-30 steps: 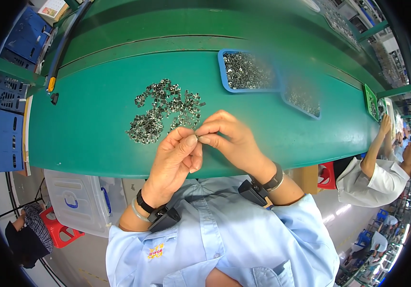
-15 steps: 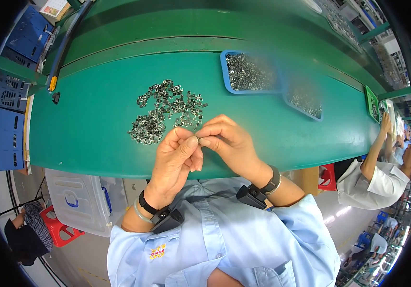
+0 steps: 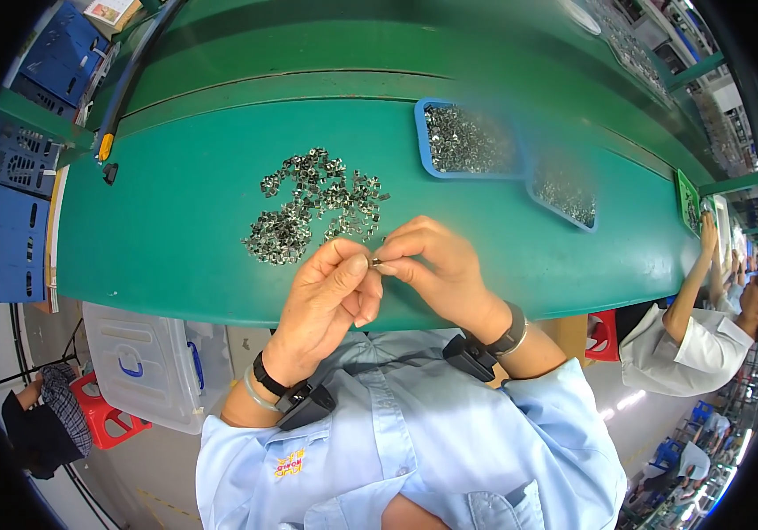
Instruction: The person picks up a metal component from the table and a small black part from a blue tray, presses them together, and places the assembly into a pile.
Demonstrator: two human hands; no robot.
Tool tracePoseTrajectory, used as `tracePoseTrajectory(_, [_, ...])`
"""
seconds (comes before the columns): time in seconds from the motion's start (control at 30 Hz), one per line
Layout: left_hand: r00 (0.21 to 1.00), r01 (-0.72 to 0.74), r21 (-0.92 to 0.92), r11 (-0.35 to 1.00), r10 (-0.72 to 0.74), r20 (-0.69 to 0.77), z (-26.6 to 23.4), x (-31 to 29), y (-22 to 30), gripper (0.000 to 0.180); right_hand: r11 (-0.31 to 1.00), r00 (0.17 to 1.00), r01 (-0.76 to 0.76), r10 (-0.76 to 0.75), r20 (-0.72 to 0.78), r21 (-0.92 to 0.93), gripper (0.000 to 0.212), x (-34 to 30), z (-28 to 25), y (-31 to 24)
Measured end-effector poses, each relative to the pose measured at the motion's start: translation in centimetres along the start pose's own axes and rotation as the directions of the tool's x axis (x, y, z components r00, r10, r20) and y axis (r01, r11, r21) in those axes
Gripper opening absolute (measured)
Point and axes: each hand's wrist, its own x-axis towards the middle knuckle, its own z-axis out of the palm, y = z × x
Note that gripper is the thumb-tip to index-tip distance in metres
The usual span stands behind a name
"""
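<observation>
My left hand [image 3: 330,287] and my right hand [image 3: 436,269] meet fingertip to fingertip above the near part of the green table. Between them sits a small dark metal part [image 3: 375,262], pinched by the thumb and index finger of each hand. Its exact shape is mostly covered by my fingers. Just beyond my left hand lies a loose pile of small black and silver metal parts [image 3: 280,235], spread in a rough curve on the tabletop.
Two blue trays, a nearer-to-centre one [image 3: 424,141] and another [image 3: 564,212], hold many similar parts at the right. A yellow-and-black tool [image 3: 106,147] is at the far left. Blue crates [image 3: 3,243] stand left of the table. A co-worker [image 3: 692,340] sits at the right.
My fingertips have shifted slightly to the right, and a bit more of the small part shows between them. The pile and trays look unchanged apart from a slight shift of the view.
</observation>
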Motion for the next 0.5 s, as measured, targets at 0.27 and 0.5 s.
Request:
tracePoseTrajectory(0.27, [0.995, 0.018, -0.121, 0.992, -0.005, 0.102, -0.46, 0.09, -0.49, 0.015, 0.999, 0.999, 0.046, -0.046, -0.027, -0.004, 0.01, -0.01, 0.12, -0.66])
tracePoseTrajectory(0.5, [0.994, 0.03, -0.142, 0.989, -0.015, 0.11, -0.16, 0.15, -0.41, 0.015, 0.995, 0.996, 0.094, -0.094, 0.008, -0.029, 0.014, 0.06, -0.26, -0.59])
